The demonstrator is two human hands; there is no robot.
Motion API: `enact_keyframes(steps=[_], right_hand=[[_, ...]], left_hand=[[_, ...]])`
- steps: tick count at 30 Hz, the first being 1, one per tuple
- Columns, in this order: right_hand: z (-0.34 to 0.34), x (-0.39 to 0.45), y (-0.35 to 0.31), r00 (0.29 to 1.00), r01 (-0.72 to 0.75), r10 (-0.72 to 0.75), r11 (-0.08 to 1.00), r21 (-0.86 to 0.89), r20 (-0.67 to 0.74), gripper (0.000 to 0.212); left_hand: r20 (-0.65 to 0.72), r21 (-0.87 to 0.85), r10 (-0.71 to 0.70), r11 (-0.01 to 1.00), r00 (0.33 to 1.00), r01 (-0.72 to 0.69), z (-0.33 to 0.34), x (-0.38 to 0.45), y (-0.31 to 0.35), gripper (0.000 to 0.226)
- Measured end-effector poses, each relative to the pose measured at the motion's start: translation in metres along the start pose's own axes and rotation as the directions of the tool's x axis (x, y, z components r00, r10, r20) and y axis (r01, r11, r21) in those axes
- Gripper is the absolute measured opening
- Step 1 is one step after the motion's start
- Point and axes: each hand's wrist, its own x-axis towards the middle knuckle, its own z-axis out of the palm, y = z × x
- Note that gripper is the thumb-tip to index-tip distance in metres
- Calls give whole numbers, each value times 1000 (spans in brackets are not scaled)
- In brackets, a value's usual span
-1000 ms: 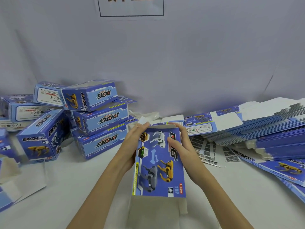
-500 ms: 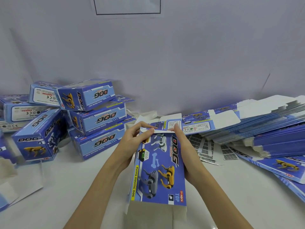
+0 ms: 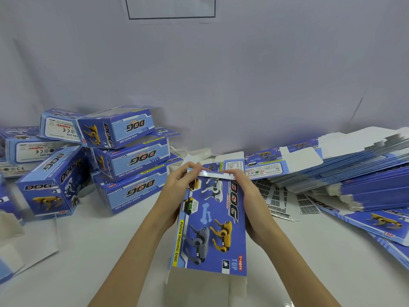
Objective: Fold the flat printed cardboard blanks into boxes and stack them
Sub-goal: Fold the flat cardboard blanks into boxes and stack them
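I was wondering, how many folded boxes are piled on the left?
6 clearly: top two, middle, bottom, front-left, far-left; others at the edge may be hidden.

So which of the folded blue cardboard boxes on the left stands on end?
The folded blue cardboard box nearest the camera, leaning against the stack; its yellow dog panel faces forward, while the others lie flat.
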Motion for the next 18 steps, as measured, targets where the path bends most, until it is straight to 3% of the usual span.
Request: enact_keyframes(steps=[6, 13, 16, 18], right_hand=[[-2, 1, 1, 997, 59, -60, 998, -30, -39, 26], [-6, 2, -1, 1000, -8, 9, 998, -67, 16, 47], [-7, 2, -1, 996, 42, -42, 999, 4, -80, 36], [-7, 4, 0, 970, 121, -99, 989, 90, -222, 23]], left_hand=[[8, -57, -62, 996, 998, 62, -1, 0, 3, 43], [-21, 24, -15, 1000, 1000, 16, -6, 1, 2, 26], [5, 115, 22, 993, 1000, -22, -4, 2, 0, 40], [39, 298, 76, 951, 996, -85, -8, 0, 3, 53]])
